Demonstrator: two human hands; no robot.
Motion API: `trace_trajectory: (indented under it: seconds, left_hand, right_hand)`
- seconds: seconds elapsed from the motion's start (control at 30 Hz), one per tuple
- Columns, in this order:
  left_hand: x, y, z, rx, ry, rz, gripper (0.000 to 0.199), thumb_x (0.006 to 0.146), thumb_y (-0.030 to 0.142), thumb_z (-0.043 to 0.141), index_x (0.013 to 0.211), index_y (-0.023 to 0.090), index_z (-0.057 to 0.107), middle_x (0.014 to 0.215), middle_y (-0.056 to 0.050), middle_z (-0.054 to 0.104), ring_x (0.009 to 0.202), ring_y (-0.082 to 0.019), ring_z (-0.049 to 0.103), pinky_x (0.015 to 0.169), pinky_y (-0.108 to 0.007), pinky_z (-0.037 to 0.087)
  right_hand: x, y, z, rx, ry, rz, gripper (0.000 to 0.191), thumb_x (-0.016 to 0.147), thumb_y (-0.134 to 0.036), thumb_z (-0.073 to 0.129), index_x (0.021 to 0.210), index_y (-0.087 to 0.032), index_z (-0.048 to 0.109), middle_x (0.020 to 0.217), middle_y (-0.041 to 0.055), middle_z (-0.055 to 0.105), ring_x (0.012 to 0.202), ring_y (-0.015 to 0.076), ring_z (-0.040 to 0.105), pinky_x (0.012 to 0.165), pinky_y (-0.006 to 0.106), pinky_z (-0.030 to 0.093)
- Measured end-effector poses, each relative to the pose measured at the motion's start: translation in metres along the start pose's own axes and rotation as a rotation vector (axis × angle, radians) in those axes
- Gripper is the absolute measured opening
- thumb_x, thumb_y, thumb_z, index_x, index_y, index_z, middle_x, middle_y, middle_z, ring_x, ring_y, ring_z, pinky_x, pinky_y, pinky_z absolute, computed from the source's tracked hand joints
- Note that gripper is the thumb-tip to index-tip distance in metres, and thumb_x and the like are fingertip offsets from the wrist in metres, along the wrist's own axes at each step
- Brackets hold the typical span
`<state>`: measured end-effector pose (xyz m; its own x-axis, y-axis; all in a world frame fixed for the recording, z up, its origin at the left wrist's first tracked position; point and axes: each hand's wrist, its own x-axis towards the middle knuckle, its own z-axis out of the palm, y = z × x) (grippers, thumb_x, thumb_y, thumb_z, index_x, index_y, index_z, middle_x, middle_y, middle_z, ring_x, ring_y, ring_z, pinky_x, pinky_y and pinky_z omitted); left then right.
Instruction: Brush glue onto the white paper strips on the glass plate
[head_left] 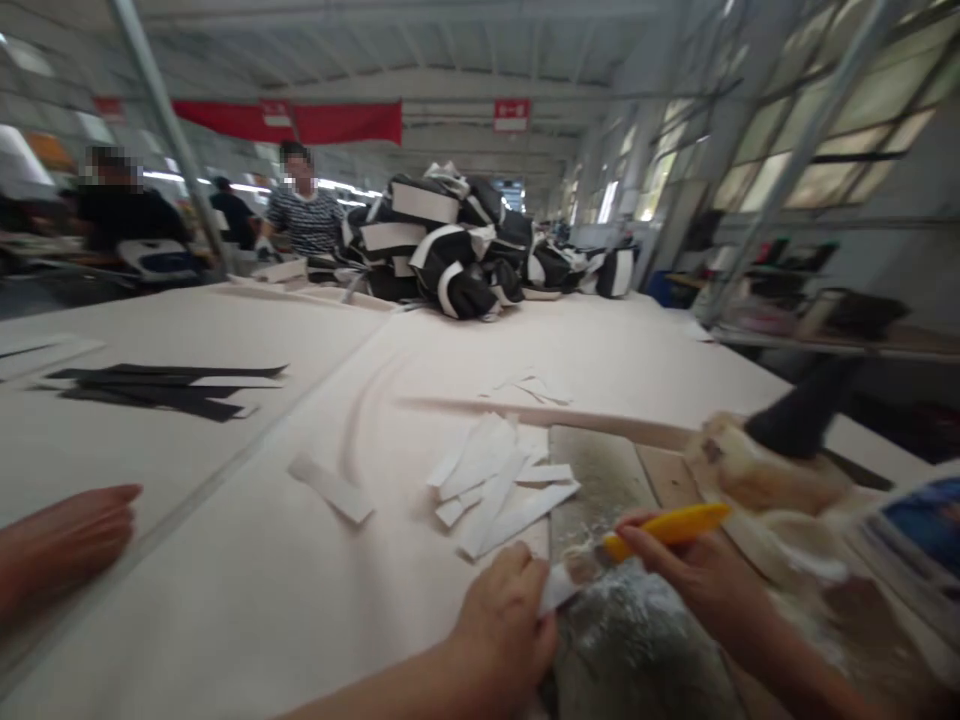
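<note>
My left hand (506, 620) is closed on one end of a short white strip (556, 590), pressed against a smeared grey board (596, 465). My right hand (679, 565) grips the yellow handle of a brush (667, 525), and its pale bristle end touches the strip's far end. Wet-looking white smears cover the board beside the strip. A loose heap of white strips (487, 480) lies at the board's left edge, partly overlapping it. One single white strip (330, 487) lies farther left on the table.
Another person's hand (82, 535) rests at the left. Dark strips (165, 385) lie on the pale table (247, 590). A stained plastic container (772, 470) stands right of the board. Black-and-white pieces (457, 260) are piled at the back; a person (304, 210) stands behind.
</note>
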<state>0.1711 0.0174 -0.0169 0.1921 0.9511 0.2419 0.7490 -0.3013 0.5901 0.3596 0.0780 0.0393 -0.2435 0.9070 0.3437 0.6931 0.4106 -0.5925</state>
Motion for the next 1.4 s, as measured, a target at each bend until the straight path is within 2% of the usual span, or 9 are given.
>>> trace_trajectory:
  seconds: [0.13,0.33,0.5,0.7,0.87,1.0,1.13,1.23,1.4]
  left_hand:
    - [0.003,0.002,-0.006,0.021,-0.056,-0.008,0.026,0.074,0.014,0.046,0.097,0.018,0.058,0.102,-0.006,0.054,0.099,-0.019,0.049,0.092,-0.03,0.04]
    - [0.004,0.0,-0.001,0.044,-0.042,-0.007,0.027,0.076,0.013,0.045,0.099,0.018,0.057,0.103,-0.006,0.054,0.1,-0.019,0.049,0.092,-0.029,0.039]
    - [0.006,-0.001,-0.002,0.048,-0.059,0.003,0.025,0.076,0.013,0.044,0.096,0.019,0.058,0.1,-0.006,0.054,0.098,-0.019,0.05,0.09,-0.029,0.04]
    - [0.006,-0.002,0.0,0.047,-0.038,0.007,0.028,0.076,0.012,0.044,0.099,0.018,0.058,0.102,-0.006,0.054,0.1,-0.019,0.05,0.092,-0.029,0.039]
    - [0.006,-0.002,-0.001,0.046,-0.044,0.012,0.026,0.076,0.013,0.044,0.098,0.019,0.058,0.101,-0.006,0.054,0.098,-0.019,0.05,0.09,-0.03,0.039]
    - [0.006,-0.003,0.0,0.027,-0.041,0.013,0.025,0.076,0.012,0.044,0.097,0.018,0.058,0.099,-0.006,0.055,0.097,-0.019,0.051,0.089,-0.03,0.04]
    - [0.006,-0.004,0.0,0.029,-0.042,0.017,0.025,0.076,0.012,0.045,0.096,0.018,0.058,0.099,-0.006,0.055,0.097,-0.019,0.051,0.089,-0.03,0.04]
    - [0.007,-0.005,0.001,0.033,-0.04,0.023,0.024,0.076,0.012,0.045,0.095,0.019,0.058,0.099,-0.006,0.055,0.096,-0.019,0.051,0.089,-0.031,0.041]
    - [0.007,-0.006,0.002,0.036,-0.028,0.032,0.025,0.077,0.013,0.046,0.099,0.018,0.058,0.1,-0.007,0.055,0.098,-0.02,0.051,0.09,-0.032,0.041]
  right_hand:
    - [0.02,0.029,-0.021,-0.032,-0.088,0.107,0.041,0.075,-0.054,0.044,0.066,-0.018,0.063,0.058,0.0033,0.061,0.056,0.0194,0.058,0.052,0.027,0.044]
    - [0.042,0.034,-0.05,-0.285,0.274,0.139,0.042,0.076,-0.053,0.04,0.067,-0.017,0.06,0.059,0.0073,0.06,0.06,0.0237,0.058,0.054,0.03,0.039]
    - [0.029,0.021,-0.019,-0.109,-0.02,0.064,0.035,0.081,-0.046,0.042,0.072,-0.018,0.061,0.063,0.0032,0.062,0.058,0.0182,0.058,0.053,0.025,0.041]
    - [0.052,0.041,-0.042,-0.331,0.245,0.151,0.034,0.08,-0.043,0.039,0.064,-0.017,0.055,0.062,0.0079,0.057,0.064,0.0224,0.056,0.06,0.031,0.04]
    - [0.044,0.04,-0.04,-0.098,0.041,0.047,0.04,0.08,-0.051,0.038,0.069,-0.018,0.058,0.058,0.003,0.055,0.057,0.0189,0.054,0.055,0.028,0.04]
    - [0.045,0.04,-0.045,-0.143,0.181,0.082,0.037,0.077,-0.05,0.042,0.069,-0.017,0.057,0.059,0.0044,0.053,0.059,0.0204,0.053,0.058,0.031,0.041]
    - [0.023,0.017,-0.05,0.151,-0.145,-0.09,0.031,0.081,-0.045,0.047,0.093,-0.019,0.059,0.073,0.0024,0.059,0.068,0.0173,0.056,0.064,0.027,0.044]
    - [0.007,0.015,-0.051,0.182,-0.36,-0.046,0.022,0.082,-0.04,0.052,0.083,-0.02,0.061,0.077,0.0007,0.059,0.07,0.0149,0.055,0.062,0.022,0.043]
    - [0.02,0.04,-0.069,0.004,-0.087,0.101,0.028,0.078,-0.042,0.049,0.07,-0.019,0.061,0.059,-0.0017,0.052,0.057,0.0134,0.049,0.054,0.023,0.039]
